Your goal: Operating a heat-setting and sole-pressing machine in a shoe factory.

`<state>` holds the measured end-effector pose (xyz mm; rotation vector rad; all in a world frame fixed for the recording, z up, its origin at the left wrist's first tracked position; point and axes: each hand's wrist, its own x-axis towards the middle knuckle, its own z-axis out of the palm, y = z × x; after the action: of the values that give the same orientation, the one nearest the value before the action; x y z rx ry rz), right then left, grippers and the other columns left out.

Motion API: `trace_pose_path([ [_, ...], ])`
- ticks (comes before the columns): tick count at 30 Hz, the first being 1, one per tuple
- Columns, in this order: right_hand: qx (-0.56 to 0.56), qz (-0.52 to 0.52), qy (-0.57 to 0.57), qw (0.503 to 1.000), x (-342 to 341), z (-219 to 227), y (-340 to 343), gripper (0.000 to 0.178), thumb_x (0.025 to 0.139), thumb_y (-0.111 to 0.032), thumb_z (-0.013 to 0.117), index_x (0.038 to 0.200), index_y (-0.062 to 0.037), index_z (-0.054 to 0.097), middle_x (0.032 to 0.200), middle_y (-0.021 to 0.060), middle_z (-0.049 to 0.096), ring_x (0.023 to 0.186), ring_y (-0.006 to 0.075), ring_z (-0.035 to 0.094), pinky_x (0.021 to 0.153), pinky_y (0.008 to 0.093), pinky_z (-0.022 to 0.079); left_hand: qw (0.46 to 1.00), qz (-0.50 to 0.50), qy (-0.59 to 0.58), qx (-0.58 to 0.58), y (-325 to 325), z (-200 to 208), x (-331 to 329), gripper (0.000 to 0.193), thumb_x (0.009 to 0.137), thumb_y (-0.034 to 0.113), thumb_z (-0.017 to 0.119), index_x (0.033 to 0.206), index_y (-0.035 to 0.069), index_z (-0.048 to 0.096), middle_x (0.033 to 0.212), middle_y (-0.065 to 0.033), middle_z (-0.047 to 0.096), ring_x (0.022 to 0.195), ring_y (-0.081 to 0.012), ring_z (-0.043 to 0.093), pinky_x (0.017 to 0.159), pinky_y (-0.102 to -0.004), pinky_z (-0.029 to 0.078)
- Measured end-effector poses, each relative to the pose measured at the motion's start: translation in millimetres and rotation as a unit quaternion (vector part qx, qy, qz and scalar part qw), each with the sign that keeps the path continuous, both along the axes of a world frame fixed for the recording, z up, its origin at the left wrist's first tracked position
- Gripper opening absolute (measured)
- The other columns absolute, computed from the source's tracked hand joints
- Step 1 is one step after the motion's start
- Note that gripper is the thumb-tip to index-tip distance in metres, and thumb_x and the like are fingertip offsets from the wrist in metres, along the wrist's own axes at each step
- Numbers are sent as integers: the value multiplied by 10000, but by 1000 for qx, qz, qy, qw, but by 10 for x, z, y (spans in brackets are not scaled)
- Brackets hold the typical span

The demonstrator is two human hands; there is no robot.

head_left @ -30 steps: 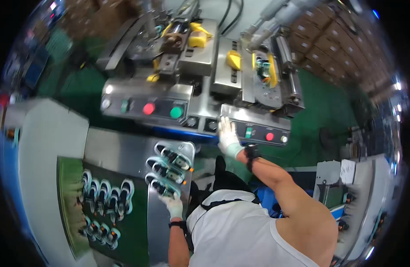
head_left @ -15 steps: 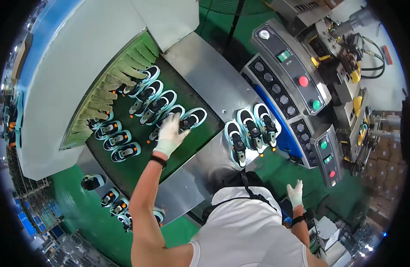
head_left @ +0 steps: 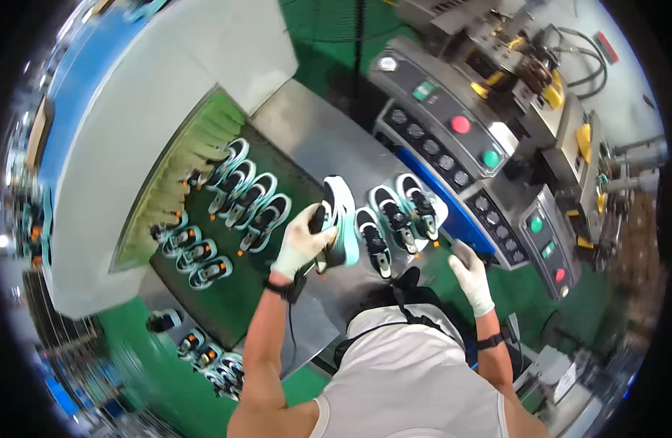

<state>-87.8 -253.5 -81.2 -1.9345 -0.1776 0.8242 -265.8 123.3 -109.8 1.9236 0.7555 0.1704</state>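
Now the left hand (head_left: 301, 241), gloved in white, has a shoe (head_left: 339, 219) up off the dark conveyor belt (head_left: 226, 292), fingers clamped around its heel end; half a second ago that same hand was only reaching down among the shoes lying on the belt. The held shoe, black and white with a teal sole, hangs over the steel table (head_left: 314, 139), just left of the three shoes (head_left: 398, 219) that lie side by side near the table's right edge. Those three sit where they sat before. Over on the right, the right hand (head_left: 471, 274), also gloved, has come up from low beside the body and is at the near edge of the blue-fronted control panel (head_left: 453, 157); its fingers look loosely curled together, and I cannot tell whether they grip anything. Back on the belt, a row of four shoes (head_left: 247, 193) lies at the far end, with a smaller group (head_left: 194, 252) nearer and to the left. More shoes (head_left: 212, 361) show low down at the near left, past the belt's end, over the green floor (head_left: 153, 379).
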Motion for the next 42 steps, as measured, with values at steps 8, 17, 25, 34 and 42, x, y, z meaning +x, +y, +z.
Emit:
trace_pose_path([
  [8, 450, -4, 520, 726, 54, -37, 582, 543, 1016, -387, 601, 1425, -35, 543, 1309, 92, 666, 1161, 205, 641, 1034, 353, 499, 962, -181, -159, -129, -900, 1062, 932, 619, 753, 52, 820, 1312, -39, 572, 1139, -83, 704, 995, -198, 685, 878, -320, 540],
  [17, 485, -97, 245, 834, 1398, 815, -391, 808, 771, -375, 879, 1402, -9, 530, 1272, 50, 668, 1143, 112, 626, 899, 266, 537, 958, -103, -164, -212, -1514, 820, 2047, 459, 983, -7, 571, 1425, -72, 464, 1312, -214, 631, 1191, -282, 640, 1048, -399, 512],
  [25, 522, -157, 212, 811, 2137, 777, -993, 868, 744, -193, 867, 1484, -40, 440, 1337, 98, 630, 1148, 168, 642, 901, 282, 546, 961, -138, -126, -204, -1976, 840, 2858, 424, 996, 51, 609, 1390, -64, 504, 1291, -200, 642, 1204, -279, 636, 1038, -394, 524],
  [34, 621, -218, 222, 719, 2005, 768, -925, 738, 825, -159, 793, 1461, 10, 457, 1348, 174, 631, 1204, 316, 642, 1052, 449, 521, 932, -218, -248, 150, -1619, 1614, 3308, 293, 978, -11, 557, 1265, -23, 614, 1220, -132, 670, 1122, -225, 663, 963, -330, 527],
  [42, 597, -231, 202, 741, 1794, 831, -857, 700, 853, -242, 781, 1432, 20, 487, 1308, 176, 649, 1158, 304, 669, 1015, 439, 550, 875, -277, -268, 293, -975, 1941, 4152, 377, 972, 34, 552, 1344, -28, 563, 1361, -210, 585, 1287, -354, 559, 1094, -402, 432],
])
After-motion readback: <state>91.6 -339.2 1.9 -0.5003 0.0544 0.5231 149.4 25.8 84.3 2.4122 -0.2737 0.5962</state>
